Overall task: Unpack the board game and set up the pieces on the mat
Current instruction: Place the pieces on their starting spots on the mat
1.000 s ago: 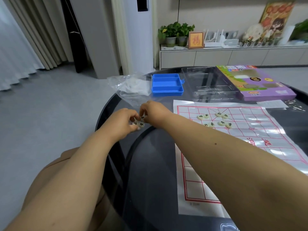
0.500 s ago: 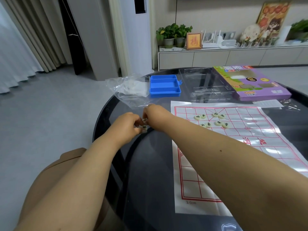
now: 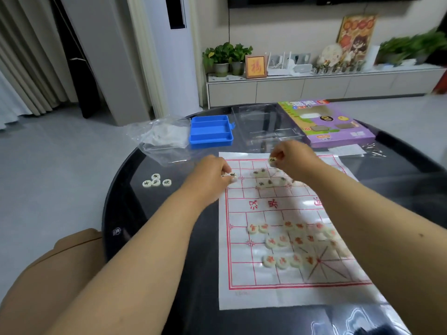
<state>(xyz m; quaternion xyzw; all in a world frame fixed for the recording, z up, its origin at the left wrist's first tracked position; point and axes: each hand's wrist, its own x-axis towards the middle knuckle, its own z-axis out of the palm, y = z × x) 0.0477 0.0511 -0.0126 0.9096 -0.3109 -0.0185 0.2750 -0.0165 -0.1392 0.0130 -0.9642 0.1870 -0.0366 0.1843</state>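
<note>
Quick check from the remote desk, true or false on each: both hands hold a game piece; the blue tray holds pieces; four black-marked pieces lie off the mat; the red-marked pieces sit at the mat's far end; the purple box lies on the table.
1. Both hands hold a piece. True: the left hand and the right hand each pinch a black-marked piece over the mat.
2. The blue tray holds pieces. False: none show in it.
3. Four loose pieces lie off the mat. True, left of it on the table.
4. The red-marked pieces sit at the far end. False: near end.
5. The purple box lies on the table. True.
</note>
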